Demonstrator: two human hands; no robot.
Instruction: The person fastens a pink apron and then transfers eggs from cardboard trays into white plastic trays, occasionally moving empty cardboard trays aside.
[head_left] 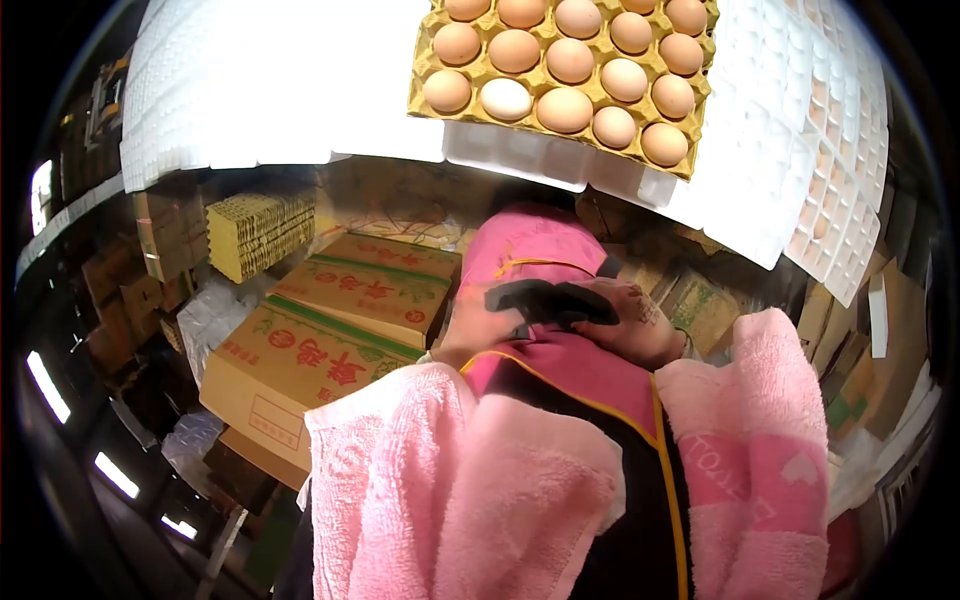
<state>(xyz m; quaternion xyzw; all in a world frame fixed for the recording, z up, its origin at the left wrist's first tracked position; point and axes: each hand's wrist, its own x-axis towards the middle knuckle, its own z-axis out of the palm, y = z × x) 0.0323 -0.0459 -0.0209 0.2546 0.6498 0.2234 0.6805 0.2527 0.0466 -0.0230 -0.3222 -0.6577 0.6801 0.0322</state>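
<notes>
In front of the pink and black apron, my left hand and my right hand are close together at the waist. Between them is a soft black cloth-like piece, gripped by both hands; its exact kind is unclear. The fingers are partly hidden behind it and a little blurred. Beyond the hands, a yellow egg tray full of brown eggs and one paler egg rests on white plastic egg trays.
Printed cardboard boxes lie at the left, near a stack of yellow pulp trays and clear plastic wrapping. Pink towels hang over the front of my body. More cardboard stands at the right, below white trays with some eggs.
</notes>
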